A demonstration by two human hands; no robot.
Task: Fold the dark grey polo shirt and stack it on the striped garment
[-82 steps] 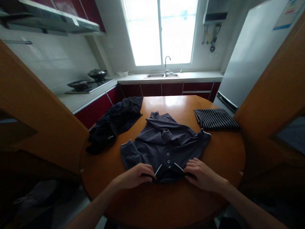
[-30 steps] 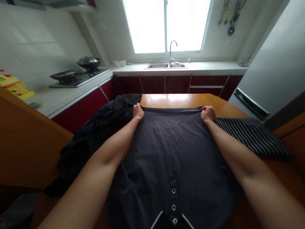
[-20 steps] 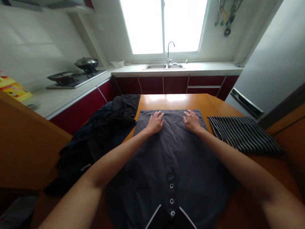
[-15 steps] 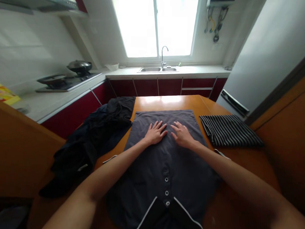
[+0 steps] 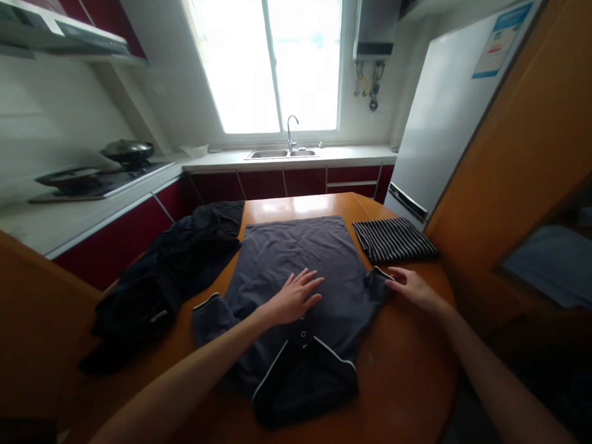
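Observation:
A dark grey polo shirt (image 5: 295, 248) lies front up on the wooden table, its black, white-edged collar nearest me and its hem toward the window. Fingers spread, my left hand (image 5: 297, 297) is over the middle of the shirt, just above the button placket. Out to the right, my right hand (image 5: 413, 287) pinches the white-trimmed cuff of one sleeve between thumb and fingers. The other sleeve (image 5: 212, 316) reaches out to the left, partly behind my left forearm.
A heap of dark clothes (image 5: 178, 263) lies along the table's left side. At the right is a folded black-and-white striped garment (image 5: 395, 240). Beyond the wooden table (image 5: 301, 206) stand a counter with a sink (image 5: 279, 155), a stove with pans, and a fridge (image 5: 440, 117).
My right hand has left the middle of the shirt and moved right to the sleeve cuff, taking hold of it. My left hand has come nearer the buttons. The view has shifted right.

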